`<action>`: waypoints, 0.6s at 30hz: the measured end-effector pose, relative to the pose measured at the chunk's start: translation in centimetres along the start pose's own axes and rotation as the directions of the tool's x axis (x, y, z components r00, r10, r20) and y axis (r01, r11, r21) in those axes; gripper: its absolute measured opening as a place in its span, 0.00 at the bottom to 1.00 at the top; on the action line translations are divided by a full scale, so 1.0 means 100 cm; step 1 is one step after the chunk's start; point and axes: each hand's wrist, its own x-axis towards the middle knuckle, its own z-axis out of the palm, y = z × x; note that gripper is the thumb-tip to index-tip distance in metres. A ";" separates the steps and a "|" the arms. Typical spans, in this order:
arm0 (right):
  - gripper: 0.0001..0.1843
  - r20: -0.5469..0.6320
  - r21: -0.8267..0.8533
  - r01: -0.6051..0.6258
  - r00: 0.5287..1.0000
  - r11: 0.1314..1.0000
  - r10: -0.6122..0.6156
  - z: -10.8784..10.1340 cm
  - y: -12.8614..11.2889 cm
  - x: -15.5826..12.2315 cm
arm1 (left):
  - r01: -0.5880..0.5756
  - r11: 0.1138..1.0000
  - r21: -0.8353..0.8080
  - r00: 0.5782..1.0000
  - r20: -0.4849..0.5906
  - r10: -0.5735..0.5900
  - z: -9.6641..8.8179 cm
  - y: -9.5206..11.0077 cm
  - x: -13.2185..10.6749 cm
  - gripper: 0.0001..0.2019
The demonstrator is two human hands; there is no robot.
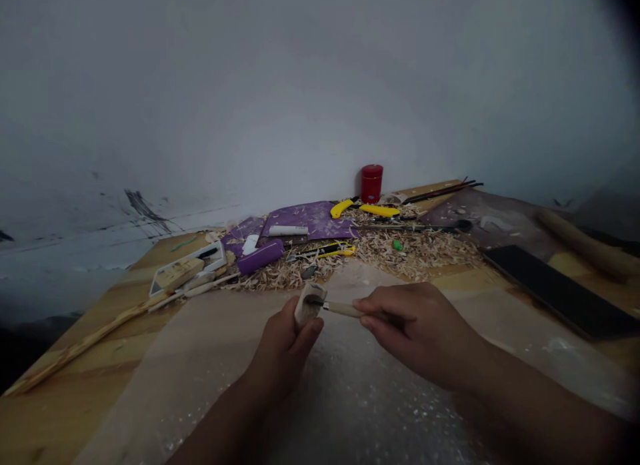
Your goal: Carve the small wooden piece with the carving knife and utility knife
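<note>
Just below frame ctr., L hand grips a wood piece, long axis near upright, top leaning R; R hand, farther off to R, pinches a carving tool approx. horiz., tip at the piece's dark hollow.

The person's left hand lies toward seven o'clock from the centre of the view and the right hand toward four o'clock, both ungloved, with rounded fingertips and smooth, softly outlined backs. Each joins a bare wrist, and from there the left forearm runs to the frame's edge at seven o'clock and the right forearm to the edge at four, both uncovered and broadening away from the wrist, their outer ends dim in deep shadow.
</note>
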 end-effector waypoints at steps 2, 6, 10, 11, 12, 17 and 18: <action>0.06 -0.004 -0.010 0.010 1.000 1.000 -0.010 0.003 0.000 -0.001 | -0.003 0.999 0.047 1.000 -0.005 0.003 0.000 0.001 0.001 0.08; 0.07 -0.069 -0.070 0.049 0.996 0.996 -0.054 0.013 -0.002 -0.004 | 0.033 0.999 0.038 0.997 -0.071 -0.030 0.002 0.002 0.000 0.10; 0.09 -0.145 -0.135 0.090 0.983 0.987 -0.109 0.026 -0.006 -0.008 | 0.045 0.998 -0.034 0.991 -0.121 -0.049 0.002 0.003 -0.001 0.10; 0.09 -0.161 -0.148 0.096 0.980 0.984 -0.120 0.029 -0.007 -0.008 | 0.036 0.999 -0.038 0.991 -0.131 -0.040 0.002 0.003 -0.001 0.09; 0.09 -0.177 -0.158 0.102 0.976 0.982 -0.129 0.031 -0.008 -0.008 | 0.026 0.999 -0.031 0.989 -0.144 -0.031 0.002 0.003 -0.001 0.09; 0.10 -0.251 -0.229 0.136 0.948 0.964 -0.194 0.040 -0.012 -0.009 | 0.022 0.998 0.056 0.978 -0.207 -0.010 0.002 0.004 0.001 0.07; 0.10 -0.255 -0.252 0.141 0.945 0.957 -0.206 0.041 -0.013 -0.009 | 0.025 0.997 0.071 0.977 -0.211 -0.009 0.002 0.003 0.001 0.06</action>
